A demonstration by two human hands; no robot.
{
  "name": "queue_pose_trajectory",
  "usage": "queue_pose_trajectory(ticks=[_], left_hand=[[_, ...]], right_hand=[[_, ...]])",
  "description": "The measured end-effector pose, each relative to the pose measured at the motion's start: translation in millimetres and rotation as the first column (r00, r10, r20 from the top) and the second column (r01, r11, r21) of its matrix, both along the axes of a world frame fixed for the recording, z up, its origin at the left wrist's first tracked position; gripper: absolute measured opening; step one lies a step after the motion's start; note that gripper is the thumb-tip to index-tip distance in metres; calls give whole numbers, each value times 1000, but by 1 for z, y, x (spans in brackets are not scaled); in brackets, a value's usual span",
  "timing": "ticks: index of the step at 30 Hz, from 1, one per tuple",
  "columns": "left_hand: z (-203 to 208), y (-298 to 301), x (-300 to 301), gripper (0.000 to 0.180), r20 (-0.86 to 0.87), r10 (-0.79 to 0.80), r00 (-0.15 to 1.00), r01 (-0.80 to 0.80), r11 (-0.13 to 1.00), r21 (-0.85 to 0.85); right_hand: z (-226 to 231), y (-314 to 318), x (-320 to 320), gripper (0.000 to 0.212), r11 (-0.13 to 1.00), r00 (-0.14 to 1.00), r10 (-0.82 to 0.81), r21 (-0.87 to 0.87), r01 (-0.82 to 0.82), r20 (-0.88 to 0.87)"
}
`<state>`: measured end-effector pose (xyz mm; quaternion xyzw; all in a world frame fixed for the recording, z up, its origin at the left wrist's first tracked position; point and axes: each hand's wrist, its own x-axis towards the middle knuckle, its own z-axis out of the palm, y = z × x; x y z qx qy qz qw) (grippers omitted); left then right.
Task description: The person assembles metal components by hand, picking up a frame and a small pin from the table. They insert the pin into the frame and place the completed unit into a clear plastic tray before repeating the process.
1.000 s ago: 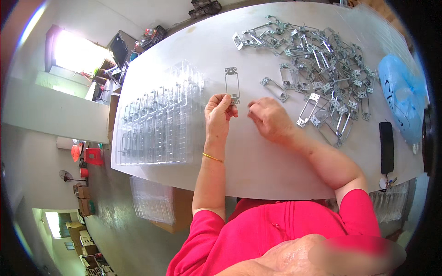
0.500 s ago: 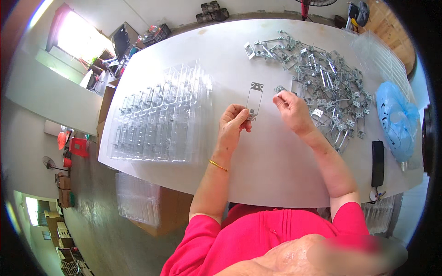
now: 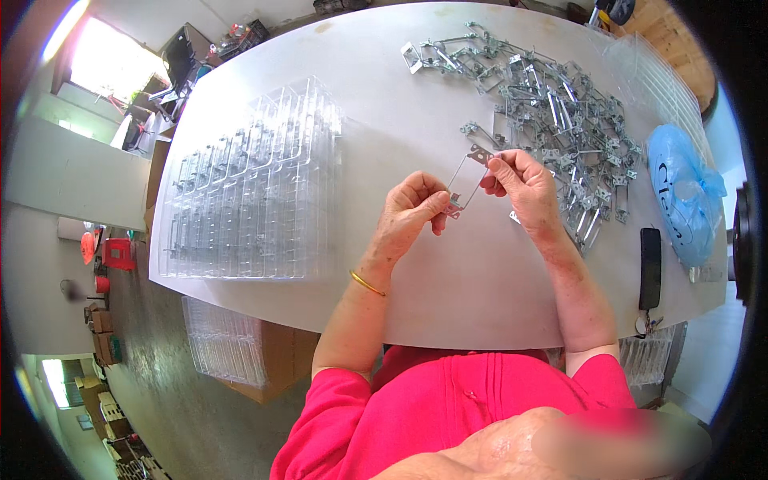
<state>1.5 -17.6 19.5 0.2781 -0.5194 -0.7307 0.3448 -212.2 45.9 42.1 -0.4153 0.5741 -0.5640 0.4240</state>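
Observation:
A narrow metal frame [image 3: 481, 155], with flat punched end plates joined by two thin rods, is held tilted above the white table. My left hand [image 3: 414, 205] pinches its lower end plate between thumb and fingers. At the upper end, my right hand [image 3: 522, 189] has its thumb and fingers closed on the plate's right side. A large tangled pile of similar metal frames [image 3: 560, 120] lies just beyond and to the right of my right hand. Left of my hands stands a stack of clear plastic trays [image 3: 254, 192], with rows of metal parts in their slots.
The white table [image 3: 384, 88] spans the work area. At its right side lie a blue plastic bag [image 3: 680, 196], a black phone [image 3: 650, 268] with keys [image 3: 648, 323] beside it, and clear plastic sheets [image 3: 664, 88]. Below the left edge, more clear trays [image 3: 224, 340] sit by a cardboard box [image 3: 288, 356].
My right hand has come to the frame's upper end and taken hold of it. The frame has tilted from nearly upright to leaning right. The whole view has shifted slightly.

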Motion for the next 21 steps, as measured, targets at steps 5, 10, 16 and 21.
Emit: queue_pose_trajectory(ticks=[5,10,16,21], left_hand=[[0,1,-2,13,14,-127,992,125,990,71],[-6,1,0,17,60,-169,984,166,985,51],[1,9,-8,29,267,-30,963,89,973,-211],[2,16,-15,49,349,76,934,120,853,-507]], right_hand=[[1,8,0,20,1000,1000,-10,-28,10,7],[2,16,-3,15,999,999,45,11,-45,-13],[0,18,-2,14,999,997,13,43,-16,75],[-7,18,2,17,997,994,35,61,-41,101]])
